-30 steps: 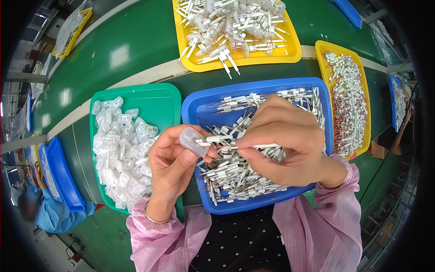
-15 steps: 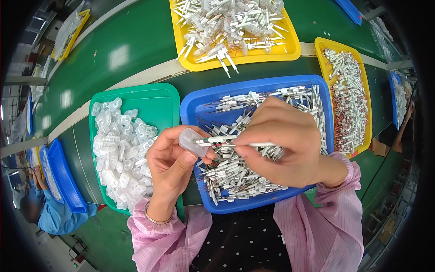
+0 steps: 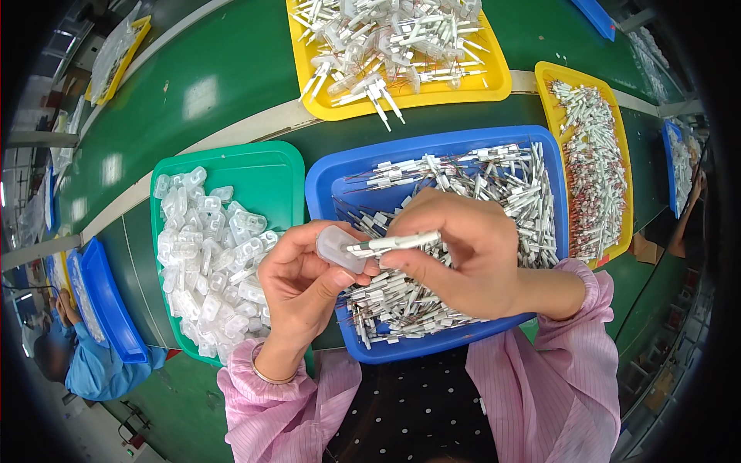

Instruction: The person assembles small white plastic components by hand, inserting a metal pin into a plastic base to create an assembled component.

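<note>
Between thumb and fingers, my left hand [image 3: 302, 278] pinches a translucent plastic housing [image 3: 338, 247]. My right hand [image 3: 467, 255] is closed on a slim white wired part [image 3: 397, 242], whose left end meets the housing; whether it sits inside cannot be told. Both hands are over the left and middle of a blue tray [image 3: 552, 166] heaped with similar white wired parts [image 3: 417, 312]. Left of my left hand stands a green tray [image 3: 266, 166] with a pile of translucent housings [image 3: 204, 270].
A yellow tray [image 3: 498, 89] beyond the blue one carries housings joined with white parts. Another yellow tray [image 3: 575, 224] at right holds red-wired white parts. Far left, a person in blue [image 3: 108, 366] sits beside a long blue tray [image 3: 127, 328].
My left hand and the housing have shifted slightly right. My right hand has moved a little left and down, its fingers now nearer the housing, with the white part tilted up at its right end.
</note>
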